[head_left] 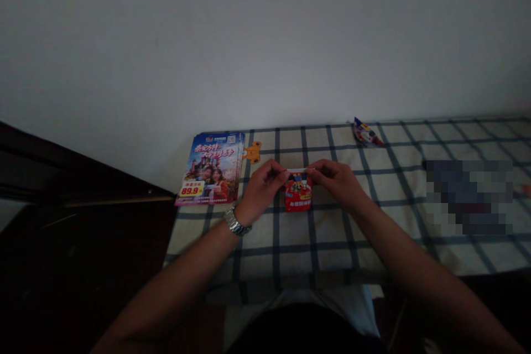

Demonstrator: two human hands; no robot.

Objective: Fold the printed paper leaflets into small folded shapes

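Both hands pinch the top edge of a small red printed paper (298, 193), which has cartoon figures, upside-down lettering and a pale strip along the top. My left hand (266, 183), with a metal watch (237, 220) on its wrist, grips the top left corner between thumb and forefinger. At the top right corner, my right hand (333, 177) is closed the same way. The paper hangs over the checked cloth; whether it touches the cloth is hard to tell. To the left lies a stack of printed flyers (211, 168), blue and pink on top.
A checked cloth (290, 254) covers the table against a pale wall (265, 38). Near the back right stands a folded, pointed colourful paper piece (366, 133). A bear picture (252, 152) shows beside the flyers. A blurred-out patch (468, 197) covers something at right.
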